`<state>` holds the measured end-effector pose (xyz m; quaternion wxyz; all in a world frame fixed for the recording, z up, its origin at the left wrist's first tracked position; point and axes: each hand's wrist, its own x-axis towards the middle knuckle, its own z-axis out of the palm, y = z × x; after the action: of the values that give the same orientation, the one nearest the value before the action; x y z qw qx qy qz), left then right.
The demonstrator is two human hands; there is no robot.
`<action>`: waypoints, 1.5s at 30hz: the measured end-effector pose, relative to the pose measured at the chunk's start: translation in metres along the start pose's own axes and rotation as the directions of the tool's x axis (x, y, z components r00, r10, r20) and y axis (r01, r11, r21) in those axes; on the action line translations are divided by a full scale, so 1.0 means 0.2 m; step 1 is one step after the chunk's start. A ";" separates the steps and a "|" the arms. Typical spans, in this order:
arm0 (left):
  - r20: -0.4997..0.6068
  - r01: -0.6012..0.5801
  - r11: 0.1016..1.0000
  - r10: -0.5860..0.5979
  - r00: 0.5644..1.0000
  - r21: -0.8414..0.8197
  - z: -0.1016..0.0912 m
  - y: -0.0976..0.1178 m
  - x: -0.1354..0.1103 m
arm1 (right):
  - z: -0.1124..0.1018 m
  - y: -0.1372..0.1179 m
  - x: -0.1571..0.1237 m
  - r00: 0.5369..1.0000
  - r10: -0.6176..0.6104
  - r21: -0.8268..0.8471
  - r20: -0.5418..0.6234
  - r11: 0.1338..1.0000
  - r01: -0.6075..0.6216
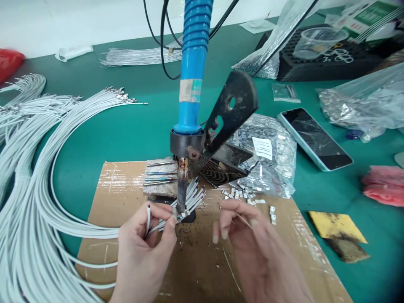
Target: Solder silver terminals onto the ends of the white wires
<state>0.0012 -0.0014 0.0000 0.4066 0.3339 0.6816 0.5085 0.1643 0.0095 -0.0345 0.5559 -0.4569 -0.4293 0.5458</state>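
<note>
My left hand (143, 250) is closed, pinching white wires (154, 227) between thumb and fingers. Their ends lie at the tip of a blue soldering iron (191, 101), which points down from a black metal bracket (229, 111). Right of the tip my right hand (252, 244) has its fingers curled around a thin strand of solder wire (243, 219), with a length of it trailing below. A short row of white wire ends (195, 195) fans out behind the iron's tip. Small white connector pieces (238, 193) are scattered behind my right hand.
A cardboard sheet (110, 185) covers the work spot on the green table. Large bundles of white wires (44, 193) fill the left side. To the right are a bag of small metal parts (274, 155), a phone (315, 139) and a scorched yellow sponge (337, 227).
</note>
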 end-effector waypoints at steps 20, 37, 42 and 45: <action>0.034 0.001 1.000 -0.001 0.999 0.001 -0.01 -0.01 -0.01 | 0.15 -0.04 -0.09 0.988 -0.146 -0.443 -0.059 0.890 0.106; -0.050 0.000 0.999 -0.002 0.999 -0.044 0.01 0.02 0.00 | 0.18 -0.04 -0.10 0.991 -0.114 -0.390 -0.071 0.918 0.078; 0.060 -0.052 0.999 0.053 0.997 -0.013 -0.03 0.00 0.01 | 0.19 -0.05 -0.09 0.989 -0.127 -0.387 -0.082 0.918 0.085; 0.076 -0.078 0.997 0.077 0.994 0.008 -0.05 -0.02 0.01 | 0.19 -0.06 -0.09 0.989 -0.118 -0.402 -0.085 0.913 0.074</action>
<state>-0.0098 -0.0052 -0.0032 0.4104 0.3814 0.6550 0.5071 0.1287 -0.0071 -0.0147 0.5000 -0.5672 -0.5227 0.3937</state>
